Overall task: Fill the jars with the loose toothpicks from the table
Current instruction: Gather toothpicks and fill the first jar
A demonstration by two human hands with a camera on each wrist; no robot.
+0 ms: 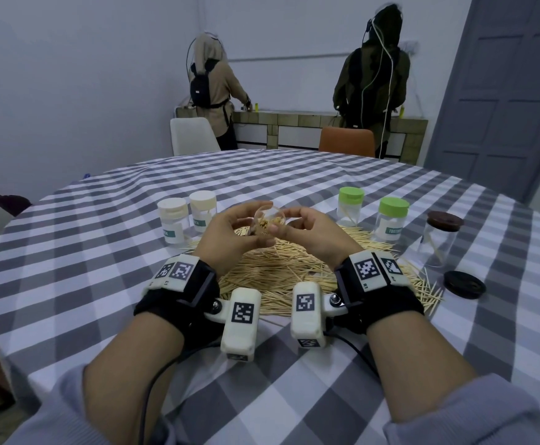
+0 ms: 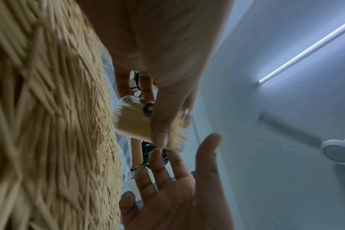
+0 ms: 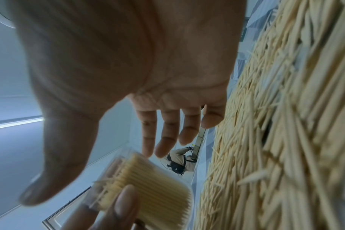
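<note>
Above the heap of loose toothpicks (image 1: 278, 274) my left hand (image 1: 233, 232) holds a small clear jar (image 1: 267, 221) tilted, its mouth towards me. The jar (image 2: 132, 119) is packed with toothpicks standing side by side, and my left thumb (image 2: 159, 132) lies across its wall. My right hand (image 1: 310, 232) hovers just right of the jar, holding nothing. In the right wrist view its fingers (image 3: 167, 137) are straight and spread, close to the jar (image 3: 148, 179). The heap (image 2: 49, 124) spreads wide under both hands.
Two white-lidded jars (image 1: 173, 224) stand left of the heap and two green-lidded jars (image 1: 392, 220) to its right. Further right are a clear jar with a brown lid (image 1: 440, 239) and a loose dark lid (image 1: 464, 284). Chairs and two people are beyond the checkered table (image 1: 294, 396).
</note>
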